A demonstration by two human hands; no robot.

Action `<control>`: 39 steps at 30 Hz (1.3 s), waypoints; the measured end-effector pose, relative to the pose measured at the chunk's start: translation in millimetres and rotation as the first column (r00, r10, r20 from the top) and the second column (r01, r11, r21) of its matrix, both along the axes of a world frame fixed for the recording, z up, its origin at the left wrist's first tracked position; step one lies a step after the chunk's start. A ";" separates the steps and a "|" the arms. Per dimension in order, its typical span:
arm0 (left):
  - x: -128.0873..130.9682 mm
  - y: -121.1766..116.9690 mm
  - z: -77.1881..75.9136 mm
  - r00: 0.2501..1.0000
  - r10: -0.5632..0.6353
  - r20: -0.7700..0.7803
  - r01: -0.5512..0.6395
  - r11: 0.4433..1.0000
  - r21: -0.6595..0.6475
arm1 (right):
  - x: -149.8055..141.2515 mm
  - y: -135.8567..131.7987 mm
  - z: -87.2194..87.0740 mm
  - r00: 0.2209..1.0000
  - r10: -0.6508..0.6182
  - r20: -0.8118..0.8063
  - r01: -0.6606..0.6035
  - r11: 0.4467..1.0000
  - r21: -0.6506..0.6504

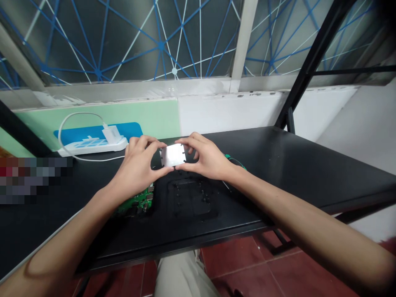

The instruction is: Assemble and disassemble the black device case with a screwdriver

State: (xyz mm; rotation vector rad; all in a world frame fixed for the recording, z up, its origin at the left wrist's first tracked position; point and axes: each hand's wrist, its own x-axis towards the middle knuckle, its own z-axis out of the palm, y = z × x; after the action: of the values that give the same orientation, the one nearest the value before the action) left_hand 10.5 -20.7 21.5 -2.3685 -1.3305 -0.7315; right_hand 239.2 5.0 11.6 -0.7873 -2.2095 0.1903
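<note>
Left hand [134, 163] and right hand [208, 159] pinch silver plate [173, 156] by its edges, not yet set down; green circuit board [142, 201] lies separate on black table [297, 169].

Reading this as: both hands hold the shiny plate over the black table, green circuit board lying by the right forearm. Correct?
Not quite: in the head view the green circuit board lies by the left forearm, partly hidden by it. The rest stands: left hand and right hand hold the shiny plate over the black table.
</note>
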 end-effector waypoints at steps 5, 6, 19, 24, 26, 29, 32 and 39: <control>-0.5 0.4 -1.9 0.998 -0.055 -0.007 0.055 0.998 -0.012 | -1.2 -4.0 2.0 0.999 0.030 0.032 -0.032 0.998 0.054; 0.0 -0.4 -1.5 0.998 -0.062 -0.007 0.062 0.998 -0.016 | -1.3 -4.4 2.2 0.999 0.033 0.037 -0.035 0.997 0.064; 4.3 -5.0 0.3 0.995 -0.098 0.009 0.098 0.995 0.001 | -3.2 -11.9 8.6 0.994 0.109 0.000 -0.108 0.991 0.075; 1.8 -4.6 3.1 0.995 -0.057 0.079 0.054 0.998 0.038 | -1.6 -2.8 2.0 0.993 0.114 0.018 -0.113 0.992 -0.059; 1.3 -5.3 5.0 0.991 -0.055 0.122 0.049 0.998 0.051 | -2.3 -0.1 -1.4 0.994 0.101 0.051 -0.096 0.991 -0.091; 2.8 -8.3 7.6 0.980 -0.096 0.172 0.089 0.995 0.046 | -4.6 -0.9 -3.3 0.993 0.109 0.043 -0.106 0.991 -0.078; 6.0 -12.3 9.0 0.969 -0.148 0.198 0.144 0.989 0.032 | -7.3 -6.0 -1.9 0.991 0.132 0.021 -0.130 0.989 -0.064; 9.0 -16.7 11.0 0.945 -0.228 0.234 0.231 0.973 0.012 | -11.1 -12.5 1.2 0.985 0.171 -0.019 -0.172 0.984 -0.041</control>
State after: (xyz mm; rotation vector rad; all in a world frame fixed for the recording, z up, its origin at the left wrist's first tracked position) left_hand 19.5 -37.4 32.5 -2.5406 -1.1578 -1.1021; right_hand 228.1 -7.5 12.8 -0.6160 -2.2657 0.3281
